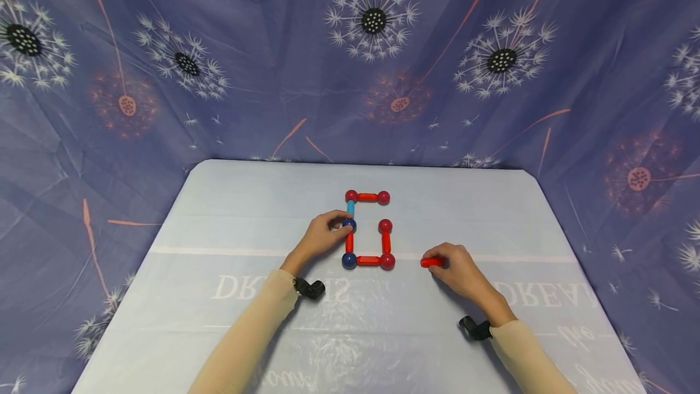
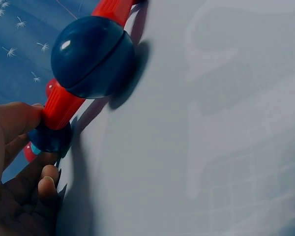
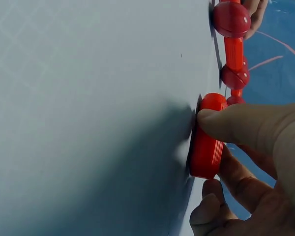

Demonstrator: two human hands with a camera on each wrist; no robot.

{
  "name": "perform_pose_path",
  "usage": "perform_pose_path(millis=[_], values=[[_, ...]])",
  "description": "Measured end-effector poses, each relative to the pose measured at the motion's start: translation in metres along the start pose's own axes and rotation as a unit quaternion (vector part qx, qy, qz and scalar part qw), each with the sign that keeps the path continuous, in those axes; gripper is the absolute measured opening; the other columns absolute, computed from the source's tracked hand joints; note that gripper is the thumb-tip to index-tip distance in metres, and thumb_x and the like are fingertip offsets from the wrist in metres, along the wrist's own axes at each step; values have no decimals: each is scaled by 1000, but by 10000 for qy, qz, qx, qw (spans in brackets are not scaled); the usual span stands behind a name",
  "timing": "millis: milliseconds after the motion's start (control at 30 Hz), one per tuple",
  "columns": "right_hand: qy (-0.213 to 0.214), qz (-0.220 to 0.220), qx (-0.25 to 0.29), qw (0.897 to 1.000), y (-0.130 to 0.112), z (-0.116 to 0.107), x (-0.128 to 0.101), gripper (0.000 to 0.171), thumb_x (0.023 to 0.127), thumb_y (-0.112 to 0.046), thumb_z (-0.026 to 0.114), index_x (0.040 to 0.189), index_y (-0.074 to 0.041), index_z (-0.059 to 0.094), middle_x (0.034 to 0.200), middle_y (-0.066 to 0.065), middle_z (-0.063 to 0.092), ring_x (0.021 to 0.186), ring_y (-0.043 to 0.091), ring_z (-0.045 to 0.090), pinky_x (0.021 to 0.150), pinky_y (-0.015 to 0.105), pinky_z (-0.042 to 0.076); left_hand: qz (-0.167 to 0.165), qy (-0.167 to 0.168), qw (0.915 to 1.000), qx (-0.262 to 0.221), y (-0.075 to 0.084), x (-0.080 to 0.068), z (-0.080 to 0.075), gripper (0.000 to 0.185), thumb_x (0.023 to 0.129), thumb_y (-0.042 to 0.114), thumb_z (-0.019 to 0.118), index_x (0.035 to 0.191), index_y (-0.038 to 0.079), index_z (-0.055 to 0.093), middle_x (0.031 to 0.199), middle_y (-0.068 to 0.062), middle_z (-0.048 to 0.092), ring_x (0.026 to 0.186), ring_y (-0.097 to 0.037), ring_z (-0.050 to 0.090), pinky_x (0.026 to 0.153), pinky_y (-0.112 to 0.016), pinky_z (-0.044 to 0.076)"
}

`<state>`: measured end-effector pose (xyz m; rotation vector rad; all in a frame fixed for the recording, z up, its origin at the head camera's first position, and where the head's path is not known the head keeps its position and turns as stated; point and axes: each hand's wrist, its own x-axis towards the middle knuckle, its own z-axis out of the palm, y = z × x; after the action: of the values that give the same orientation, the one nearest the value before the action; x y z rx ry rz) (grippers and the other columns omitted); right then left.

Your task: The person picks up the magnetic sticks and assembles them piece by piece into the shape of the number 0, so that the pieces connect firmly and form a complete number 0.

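My left hand (image 1: 319,236) pinches the upper blue ball (image 1: 350,222), its thumb by the end of a red rod (image 2: 64,107). That rod runs down to the lower blue ball (image 1: 349,261). From there a red rod (image 1: 369,260) leads to a red ball (image 1: 387,261), and another (image 1: 386,243) goes up to a second red ball (image 1: 385,225). A light blue rod (image 1: 350,207) joins the held ball to a red-ball-and-rod row at the top. To the right, my right hand (image 1: 458,267) holds a loose red rod (image 3: 207,140) between thumb and fingers, close over the table.
The pieces lie on a white table (image 1: 219,199) with pale printed lettering. Behind and beside it hangs a blue curtain (image 1: 284,65) with dandelion prints. A small black camera sits on each wrist, the left one (image 1: 309,288) near the lower balls.
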<state>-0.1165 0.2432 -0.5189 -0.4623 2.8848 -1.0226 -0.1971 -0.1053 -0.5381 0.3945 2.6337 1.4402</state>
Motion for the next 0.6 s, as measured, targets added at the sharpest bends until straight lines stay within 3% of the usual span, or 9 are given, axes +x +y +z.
perform_pose_path(millis=[200,600], values=[[16,330,282,9991,-3,1,6,22,87,-1,79,108,-5,75,104,9,73,87,17,64,76,30,55,63,-11,10000,-20,-1,0,-1,31,96,25,74,126,17,72,103,-4,69,90,-16,57,77,-30,44],[76,490,260,9984,-5,5,23,26,91,-12,78,116,-8,71,103,7,71,88,19,61,78,32,53,35,-1,10000,-14,0,0,-1,31,95,25,74,125,18,72,99,-2,67,88,-15,56,76,-30,43]])
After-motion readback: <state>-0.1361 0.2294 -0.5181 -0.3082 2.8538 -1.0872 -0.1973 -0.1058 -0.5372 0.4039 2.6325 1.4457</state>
